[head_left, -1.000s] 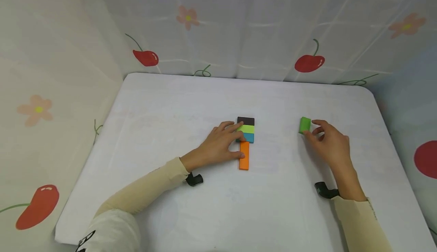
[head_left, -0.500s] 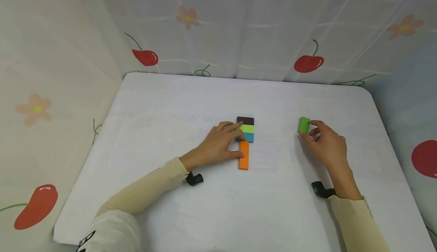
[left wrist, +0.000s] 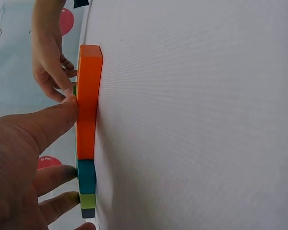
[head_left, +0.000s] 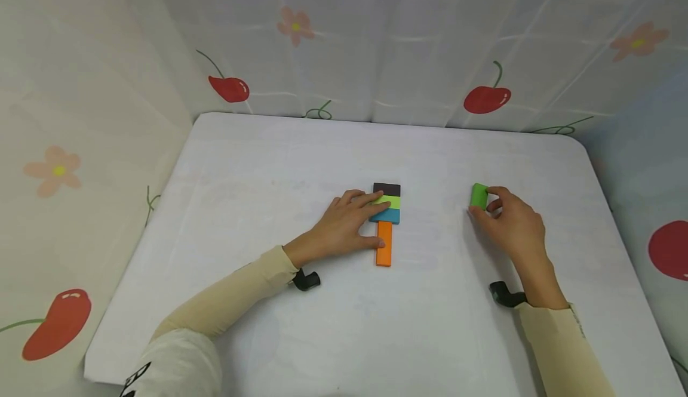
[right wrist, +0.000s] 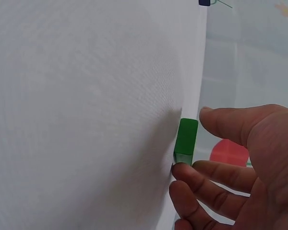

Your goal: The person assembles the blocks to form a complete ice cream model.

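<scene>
On the white table, a black block (head_left: 389,188), a lime block (head_left: 395,202) and a blue block (head_left: 394,217) lie side by side, touching. An orange block (head_left: 384,258) points lengthwise from the blue one toward the person. My left hand (head_left: 344,225) rests its fingertips on the row; its thumb (left wrist: 57,122) touches the orange block. Apart to the right lies a green block (head_left: 478,196). My right hand (head_left: 513,224) brackets it with curved fingers. In the right wrist view, a fingertip meets the block's lower end, while the thumb (right wrist: 225,123) appears slightly off its upper end.
The white table (head_left: 258,176) has rounded corners. Printed curtains (head_left: 376,45) stand behind it and at both sides. A black wrist device (head_left: 306,281) sits at the left cuff, another black device (head_left: 507,294) at the right.
The right hand has shifted slightly left, closer around the green block, which lies in place. One left finger has lifted or slid a little from the blue block toward the lime one.
</scene>
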Tool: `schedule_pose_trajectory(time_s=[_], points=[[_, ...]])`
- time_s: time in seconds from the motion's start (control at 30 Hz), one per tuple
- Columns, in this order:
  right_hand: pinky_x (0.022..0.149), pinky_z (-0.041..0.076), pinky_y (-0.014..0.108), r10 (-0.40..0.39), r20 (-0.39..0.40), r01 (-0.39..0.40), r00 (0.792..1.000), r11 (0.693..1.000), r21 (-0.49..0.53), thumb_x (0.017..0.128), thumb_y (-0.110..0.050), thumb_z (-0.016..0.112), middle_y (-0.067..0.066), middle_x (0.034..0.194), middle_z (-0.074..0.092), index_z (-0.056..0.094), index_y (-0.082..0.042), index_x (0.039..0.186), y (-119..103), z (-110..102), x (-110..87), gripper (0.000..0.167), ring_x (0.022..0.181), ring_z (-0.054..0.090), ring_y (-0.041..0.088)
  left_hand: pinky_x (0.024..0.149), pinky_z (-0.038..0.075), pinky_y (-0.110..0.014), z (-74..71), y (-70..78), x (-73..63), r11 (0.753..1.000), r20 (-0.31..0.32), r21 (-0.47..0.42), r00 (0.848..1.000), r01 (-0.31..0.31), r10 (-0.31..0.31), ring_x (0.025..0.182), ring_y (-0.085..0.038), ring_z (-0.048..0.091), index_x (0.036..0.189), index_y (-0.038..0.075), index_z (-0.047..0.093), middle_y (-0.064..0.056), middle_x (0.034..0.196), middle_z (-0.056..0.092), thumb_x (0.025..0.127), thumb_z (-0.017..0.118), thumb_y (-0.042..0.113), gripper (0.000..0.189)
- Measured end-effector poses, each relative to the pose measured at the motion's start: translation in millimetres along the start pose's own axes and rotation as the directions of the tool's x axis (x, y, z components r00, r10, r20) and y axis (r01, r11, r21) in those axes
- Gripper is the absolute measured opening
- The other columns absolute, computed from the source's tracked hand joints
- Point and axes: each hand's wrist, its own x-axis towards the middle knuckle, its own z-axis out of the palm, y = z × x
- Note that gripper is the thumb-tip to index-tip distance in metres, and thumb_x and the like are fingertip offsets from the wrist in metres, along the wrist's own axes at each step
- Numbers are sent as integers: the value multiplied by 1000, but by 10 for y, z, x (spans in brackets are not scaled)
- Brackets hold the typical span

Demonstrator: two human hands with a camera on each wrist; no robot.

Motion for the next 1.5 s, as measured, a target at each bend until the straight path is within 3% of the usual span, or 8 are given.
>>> schedule_pose_trajectory(time_s=[0.73, 0.93, 1.27, 1.5], points=[[61, 44, 38, 21, -4, -21, 1000, 1000, -15, 101, -45, 72, 24, 111, 77, 64, -2, 141, 12, 24, 38, 59, 92, 71, 41, 115, 39, -52, 38, -31, 23, 1000, 6, 6, 1000, 9, -9, 157, -28, 35, 167, 33, 40, 6, 179, 30, 95, 74, 64, 86], [60, 45, 37, 4, -10, -4, 1000, 1000, -7, 101, -38, 74, 24, 112, 76, 66, -1, 139, 22, 19, 47, 54, 94, 72, 41, 114, 39, -52, 28, -18, 18, 1000, 6, 7, 1000, 8, -8, 156, -28, 36, 167, 33, 40, 6, 179, 31, 95, 74, 64, 86], [64, 48, 40, -32, 51, 33, 998, 999, -10, 100, -29, 75, 26, 121, 72, 65, 0, 141, 9, -36, 104, 51, 101, 73, 43, 115, 39, -52, 20, -11, 11, 1000, 8, 11, 1000, 19, -19, 157, -28, 36, 167, 34, 40, 6, 179, 31, 95, 74, 65, 86], [62, 46, 36, -32, 7, 32, 999, 999, -8, 98, -27, 79, 28, 121, 76, 71, -1, 138, 13, -44, 130, 48, 97, 74, 43, 116, 38, -52, 33, -29, 10, 1000, 13, 7, 1000, 15, -15, 157, -27, 36, 168, 34, 39, 6, 179, 29, 95, 73, 65, 86]])
